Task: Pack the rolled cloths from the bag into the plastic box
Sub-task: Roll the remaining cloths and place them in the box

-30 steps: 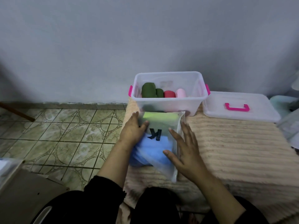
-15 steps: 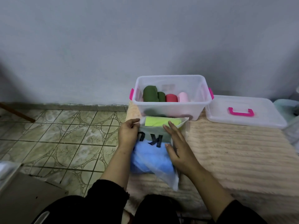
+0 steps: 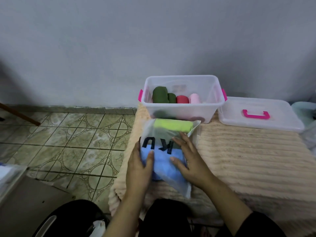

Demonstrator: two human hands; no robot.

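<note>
A clear plastic bag (image 3: 164,139) with black letters lies on the peach blanket in front of the plastic box (image 3: 183,110). Inside the bag a yellow-green rolled cloth (image 3: 172,125) sits at its open far end and a blue cloth (image 3: 162,165) fills the near end. My left hand (image 3: 139,168) rests on the bag's left side, thumb on the blue cloth. My right hand (image 3: 189,159) lies flat on the bag's right side with straight fingers. The box has pink handles and holds two dark green rolls (image 3: 162,96), a red roll (image 3: 182,99) and a pink roll (image 3: 195,98).
The box's clear lid (image 3: 259,115) with a pink handle lies to the right of the box on the ribbed peach blanket (image 3: 248,159). A tiled floor (image 3: 68,142) lies to the left, a grey wall behind. My dark-clothed knees are at the bottom edge.
Both hands slid back toward me along the bag, from near its opening to its blue-cloth end. The bag shows more of its lettering and the yellow-green roll.
</note>
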